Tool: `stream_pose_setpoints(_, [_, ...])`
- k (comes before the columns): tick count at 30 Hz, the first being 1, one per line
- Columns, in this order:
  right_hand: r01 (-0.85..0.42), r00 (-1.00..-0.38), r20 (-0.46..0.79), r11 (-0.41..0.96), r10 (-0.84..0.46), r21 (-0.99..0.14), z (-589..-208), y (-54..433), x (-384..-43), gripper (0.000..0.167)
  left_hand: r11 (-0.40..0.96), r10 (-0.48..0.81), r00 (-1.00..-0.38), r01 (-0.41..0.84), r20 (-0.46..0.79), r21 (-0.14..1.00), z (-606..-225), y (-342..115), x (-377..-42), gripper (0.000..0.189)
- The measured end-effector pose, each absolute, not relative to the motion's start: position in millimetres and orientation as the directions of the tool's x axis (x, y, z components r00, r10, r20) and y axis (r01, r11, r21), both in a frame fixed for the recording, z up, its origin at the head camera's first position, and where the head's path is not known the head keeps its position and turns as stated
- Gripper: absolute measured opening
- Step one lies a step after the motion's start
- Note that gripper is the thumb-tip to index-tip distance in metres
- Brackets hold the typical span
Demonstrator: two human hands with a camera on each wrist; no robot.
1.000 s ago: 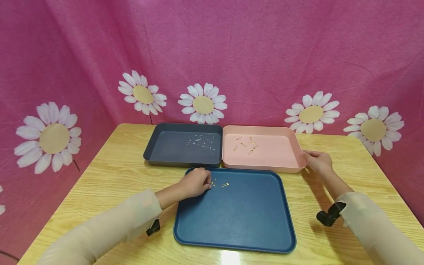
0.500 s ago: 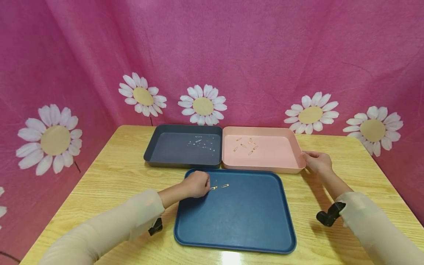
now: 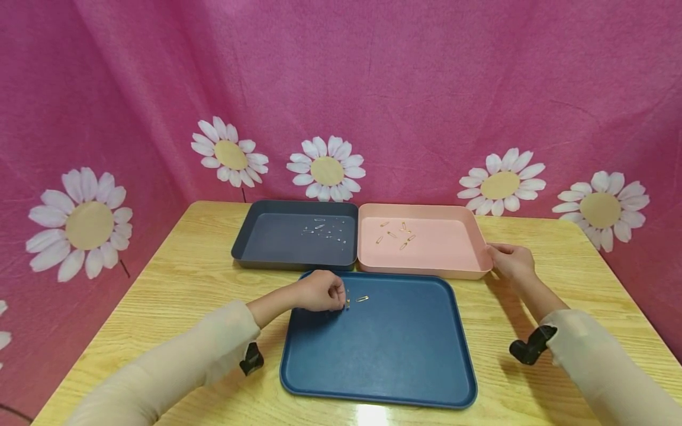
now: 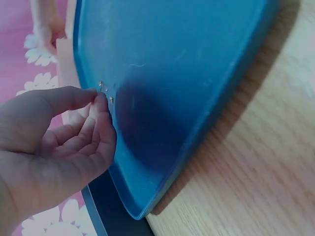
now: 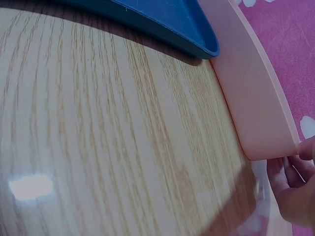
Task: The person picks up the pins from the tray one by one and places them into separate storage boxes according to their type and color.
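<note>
My left hand [image 3: 321, 291] is over the back left part of the blue tray [image 3: 389, 355]. Its thumb and index fingertips meet in the left wrist view, pinching what looks like a gold safety pin [image 4: 101, 84]; the fingers hide most of it. Close by lie small gold pin heads [image 4: 112, 99], and a single gold safety pin [image 3: 362, 299] lies to their right. My right hand [image 3: 512, 260] grips the front right corner of the pink tray [image 3: 447, 248], thumb at the rim and fingers below it. Several gold safety pins [image 3: 391, 235] lie inside the pink tray.
A dark grey tray [image 3: 272, 239] with several silver safety pins [image 3: 319, 226] stands left of the pink one, their sides touching. Both sit behind the blue tray on a wooden table [image 3: 176, 284]. A pink curtain [image 3: 405, 89] with printed daisies hangs behind.
My left hand has shifted slightly right and turned so the pinched fingertips show more. The gold pin heads beside it moved a little right and nearer. My right hand keeps its grip on the pink tray.
</note>
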State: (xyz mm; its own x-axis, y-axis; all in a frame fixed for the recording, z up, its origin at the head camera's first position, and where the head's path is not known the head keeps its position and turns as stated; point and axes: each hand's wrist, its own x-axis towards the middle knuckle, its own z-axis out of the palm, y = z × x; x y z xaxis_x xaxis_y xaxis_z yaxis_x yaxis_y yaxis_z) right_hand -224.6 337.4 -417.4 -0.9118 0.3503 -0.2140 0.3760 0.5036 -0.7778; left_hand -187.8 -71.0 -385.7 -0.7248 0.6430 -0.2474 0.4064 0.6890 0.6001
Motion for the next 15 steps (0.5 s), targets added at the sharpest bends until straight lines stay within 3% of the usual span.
stream_pose_setpoints(15, [0.376, -0.914, -0.216, 0.514, 0.344, -0.771, -415, 337, -224, 0.054, 0.588, 0.615, -0.772, 0.313, -0.161, 0.746, -369, -54, -211, 0.007])
